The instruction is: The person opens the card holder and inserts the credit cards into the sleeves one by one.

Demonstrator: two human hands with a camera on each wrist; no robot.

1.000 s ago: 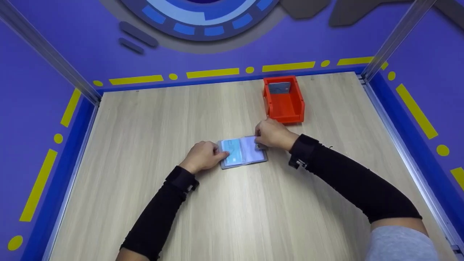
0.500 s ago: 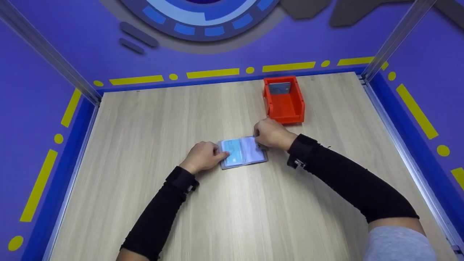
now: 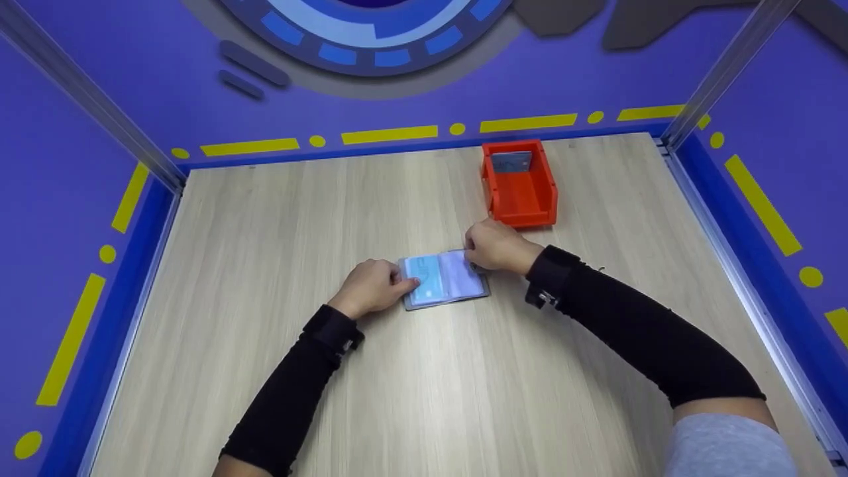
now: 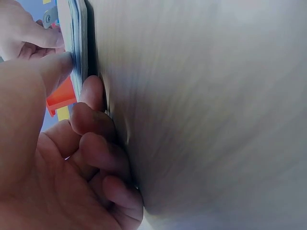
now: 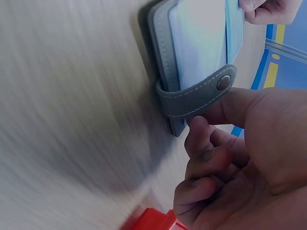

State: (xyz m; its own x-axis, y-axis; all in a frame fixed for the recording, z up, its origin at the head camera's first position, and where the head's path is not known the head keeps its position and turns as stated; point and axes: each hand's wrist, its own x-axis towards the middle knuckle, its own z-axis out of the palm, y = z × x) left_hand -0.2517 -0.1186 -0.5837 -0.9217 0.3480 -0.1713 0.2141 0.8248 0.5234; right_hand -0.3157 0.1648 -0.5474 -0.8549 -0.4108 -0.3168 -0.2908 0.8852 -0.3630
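A grey card holder (image 3: 452, 301) lies spread open on the table, with clear plastic sleeves and a light-blue card (image 3: 426, 268) in the left side. My left hand (image 3: 371, 286) pinches its left edge, thumb on top and fingers under the cover, as the left wrist view shows. At the upper right corner, my right hand (image 3: 500, 245) pinches the holder beside its strap. In the right wrist view, the stitched strap (image 5: 199, 98) with a metal snap curves over the edge near the thumb and fingertips. What exactly lies between those fingertips is hidden.
Just beyond my right hand stands a red plastic bin (image 3: 523, 215), with a greyish card (image 3: 511, 162) leaning against its back wall. Blue panels with yellow marks enclose the wooden table (image 3: 298, 218) at the back and both sides.
Over the last second my right hand shifts very slightly left at the holder's corner, and the strap's snap goes out of sight in the head view. My left hand stays put.
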